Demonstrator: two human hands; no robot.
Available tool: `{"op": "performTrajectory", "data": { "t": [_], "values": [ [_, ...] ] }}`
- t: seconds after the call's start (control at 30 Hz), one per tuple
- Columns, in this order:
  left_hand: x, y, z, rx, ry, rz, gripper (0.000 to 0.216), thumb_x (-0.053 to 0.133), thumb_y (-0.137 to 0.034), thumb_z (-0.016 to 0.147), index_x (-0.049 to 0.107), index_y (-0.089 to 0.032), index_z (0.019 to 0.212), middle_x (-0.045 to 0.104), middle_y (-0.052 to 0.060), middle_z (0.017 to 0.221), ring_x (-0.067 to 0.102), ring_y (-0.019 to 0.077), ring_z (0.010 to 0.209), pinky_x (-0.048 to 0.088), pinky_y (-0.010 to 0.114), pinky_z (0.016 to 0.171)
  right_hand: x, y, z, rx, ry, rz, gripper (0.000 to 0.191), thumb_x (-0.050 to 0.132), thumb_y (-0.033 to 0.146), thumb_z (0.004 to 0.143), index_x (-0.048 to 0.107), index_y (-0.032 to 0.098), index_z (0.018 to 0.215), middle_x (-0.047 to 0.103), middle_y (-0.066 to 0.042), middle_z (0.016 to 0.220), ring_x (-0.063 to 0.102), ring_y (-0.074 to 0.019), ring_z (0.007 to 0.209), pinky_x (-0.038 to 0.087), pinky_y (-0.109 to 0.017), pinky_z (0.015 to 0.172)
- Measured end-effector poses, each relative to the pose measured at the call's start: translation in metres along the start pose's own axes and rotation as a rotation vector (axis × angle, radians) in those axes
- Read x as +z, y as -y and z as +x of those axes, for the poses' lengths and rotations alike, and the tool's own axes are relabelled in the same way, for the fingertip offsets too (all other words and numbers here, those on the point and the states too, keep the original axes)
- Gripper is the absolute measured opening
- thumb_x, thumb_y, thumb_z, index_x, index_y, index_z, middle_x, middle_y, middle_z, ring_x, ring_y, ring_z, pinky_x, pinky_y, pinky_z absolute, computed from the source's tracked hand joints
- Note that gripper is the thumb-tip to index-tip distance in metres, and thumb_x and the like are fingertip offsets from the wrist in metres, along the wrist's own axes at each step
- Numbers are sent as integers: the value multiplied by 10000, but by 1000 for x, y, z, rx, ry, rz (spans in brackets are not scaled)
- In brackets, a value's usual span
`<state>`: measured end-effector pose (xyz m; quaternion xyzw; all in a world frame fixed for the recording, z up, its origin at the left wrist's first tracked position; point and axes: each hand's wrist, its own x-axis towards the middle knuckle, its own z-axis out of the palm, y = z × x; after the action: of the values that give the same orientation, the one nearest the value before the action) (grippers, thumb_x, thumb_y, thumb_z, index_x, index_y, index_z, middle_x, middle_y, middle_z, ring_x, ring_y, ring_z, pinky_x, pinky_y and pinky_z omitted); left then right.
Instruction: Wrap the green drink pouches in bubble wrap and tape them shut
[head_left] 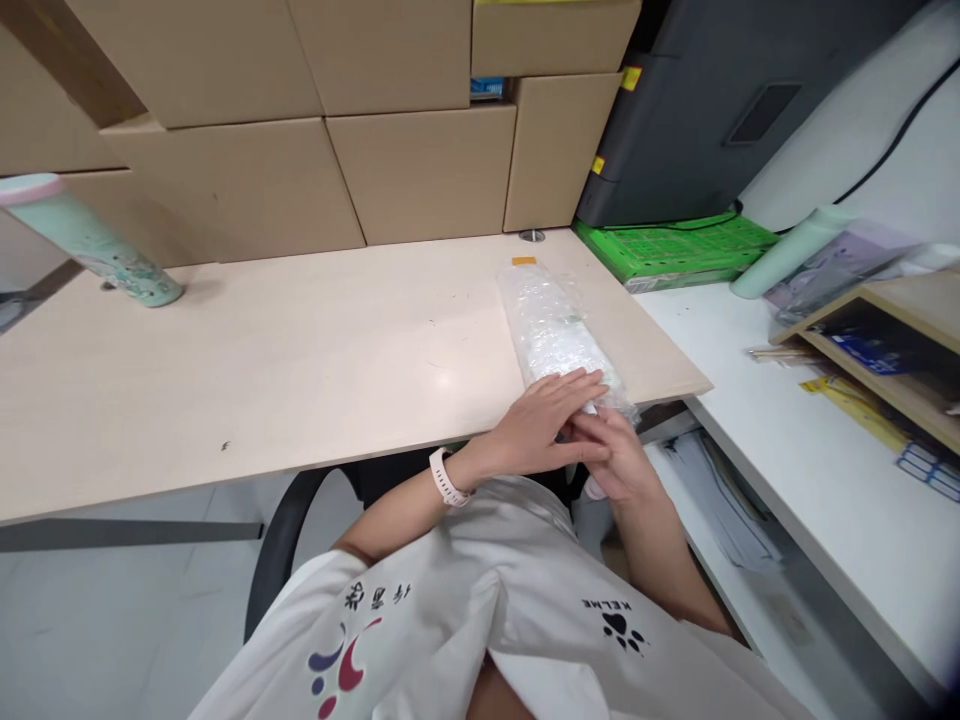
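A long clear plastic package with white contents lies on the beige desk, running from mid-desk to its front right edge. My left hand, with a white watch on the wrist, lies over the package's near end with fingers stretched flat. My right hand is at the desk's edge just below that end, its fingers curled against the wrapping under my left fingers. What the right fingers pinch is partly hidden.
Cardboard boxes are stacked along the desk's back. A mint tumbler stands at the left. A green crate and dark bin sit at the right, beside a white table with a wooden shelf.
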<state>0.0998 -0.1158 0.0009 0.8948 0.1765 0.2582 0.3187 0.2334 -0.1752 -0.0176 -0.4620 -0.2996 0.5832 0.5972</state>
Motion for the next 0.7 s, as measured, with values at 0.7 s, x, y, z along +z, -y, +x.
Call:
{"op": "performTrajectory", "data": {
  "t": [0.7],
  "values": [
    [26,12,-1,163,37,413,368,426,-58,963,503,-119,1318,659,136,1322,605,190,1286,465,382,1140,-26,-20,-29,216,-207,385,380,877,538,646,725,272,869,749,16,902,696,-161,901,603,-284,827]
  ]
}}
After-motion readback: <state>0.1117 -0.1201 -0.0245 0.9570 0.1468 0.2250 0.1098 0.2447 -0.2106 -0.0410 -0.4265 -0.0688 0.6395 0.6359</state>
